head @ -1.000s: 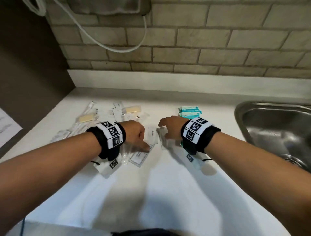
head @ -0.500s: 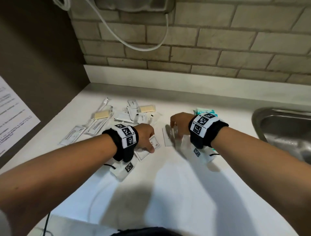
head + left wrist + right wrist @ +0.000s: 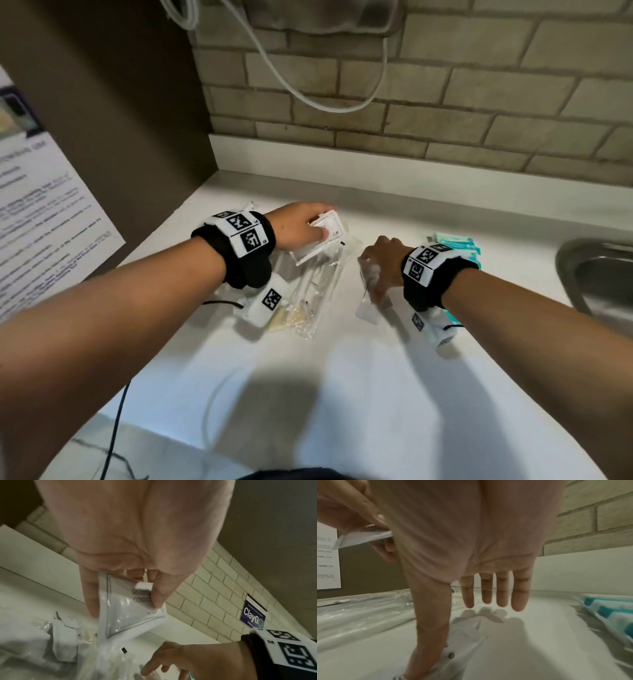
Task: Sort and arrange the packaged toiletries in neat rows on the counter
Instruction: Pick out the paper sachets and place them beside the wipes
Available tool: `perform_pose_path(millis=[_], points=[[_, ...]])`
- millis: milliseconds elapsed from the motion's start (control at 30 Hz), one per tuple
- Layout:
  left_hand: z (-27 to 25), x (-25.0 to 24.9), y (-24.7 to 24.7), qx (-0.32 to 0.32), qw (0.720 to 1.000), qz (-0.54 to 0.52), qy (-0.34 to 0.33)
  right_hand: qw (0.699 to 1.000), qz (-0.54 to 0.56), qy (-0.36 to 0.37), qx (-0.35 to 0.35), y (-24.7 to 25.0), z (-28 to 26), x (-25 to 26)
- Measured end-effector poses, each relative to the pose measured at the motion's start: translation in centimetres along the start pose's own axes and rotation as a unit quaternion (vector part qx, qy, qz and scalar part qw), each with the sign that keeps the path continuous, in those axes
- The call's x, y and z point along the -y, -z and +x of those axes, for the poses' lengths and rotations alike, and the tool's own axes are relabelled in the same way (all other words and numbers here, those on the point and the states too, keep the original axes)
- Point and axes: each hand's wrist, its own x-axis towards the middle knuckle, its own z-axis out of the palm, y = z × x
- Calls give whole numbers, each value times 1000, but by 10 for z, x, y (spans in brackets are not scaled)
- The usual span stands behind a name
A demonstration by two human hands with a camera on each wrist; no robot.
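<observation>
My left hand (image 3: 318, 228) (image 3: 125, 605) pinches a white shampoo and conditioner sachet (image 3: 327, 236) (image 3: 130, 619) between thumb and fingers, lifted above a pile of clear-wrapped toiletries (image 3: 318, 284). My right hand (image 3: 371, 274) (image 3: 452, 632) is just right of the pile. Its fingers (image 3: 501, 592) are straight and its thumb presses a clear packet (image 3: 368, 308) (image 3: 471, 639) flat on the white counter (image 3: 342, 394). A stack of teal and white packets (image 3: 457, 244) (image 3: 611, 616) lies behind the right wrist.
A steel sink (image 3: 599, 274) is sunk into the counter at the far right. The brick wall (image 3: 445, 120) with a hanging white cable (image 3: 308, 89) closes the back. A dark side panel with a printed notice (image 3: 41, 212) bounds the left. Bare counter lies in front of my arms.
My left hand has picked the white sachet off the counter and carried it back over the pile. My right hand stays on the clear packet. The view has shifted.
</observation>
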Motion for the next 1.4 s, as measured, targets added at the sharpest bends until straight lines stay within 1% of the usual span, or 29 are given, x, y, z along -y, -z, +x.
perform_pose_path(millis=[33, 133, 200, 400, 467, 567, 700, 833, 933, 1033, 1133, 1200, 1300, 1333, 1400], points=[[-1, 3, 1, -1, 1000, -1, 1, 1000, 2, -1, -12, 0, 1, 0], [-2, 12, 0, -1, 1000, 0, 17, 999, 37, 10, 25, 1, 3, -1], [-2, 15, -1, -4, 1000, -9, 22, 998, 41, 9, 35, 1, 3, 0], [3, 16, 0, -19, 999, -39, -3, 999, 28, -16, 39, -4, -3, -2], [6, 16, 0, -28, 998, -48, -12, 999, 10, -32, 29, -5, -9, -3], [12, 17, 4, -44, 997, -60, -24, 998, 12, -57, 4, -11, -16, -3], [17, 19, 12, -53, 995, -75, -49, 996, -12, -90, -2, -20, -27, 4], [20, 25, 19, -74, 993, -76, -55, 995, -62, -81, 14, -18, -32, 10], [21, 32, 27, -93, 991, -83, -44, 994, -62, -85, -16, -8, -25, 13], [24, 42, 36, -117, 986, -120, -11, 997, -25, -63, -45, 11, -13, 27], [22, 55, 45, -117, 984, -136, 18, 996, 0, -14, -86, 27, 2, 47], [19, 67, 52, -126, 984, -125, 28, 994, -4, 36, -107, 33, 14, 64], [14, 84, 61, -134, 985, -102, 47, 987, -26, 99, -120, 33, 32, 92], [12, 90, 63, -134, 984, -102, 55, 986, -37, 109, -120, 31, 40, 100], [11, 105, 69, -137, 982, -108, 70, 987, -51, 104, -113, 30, 55, 114]])
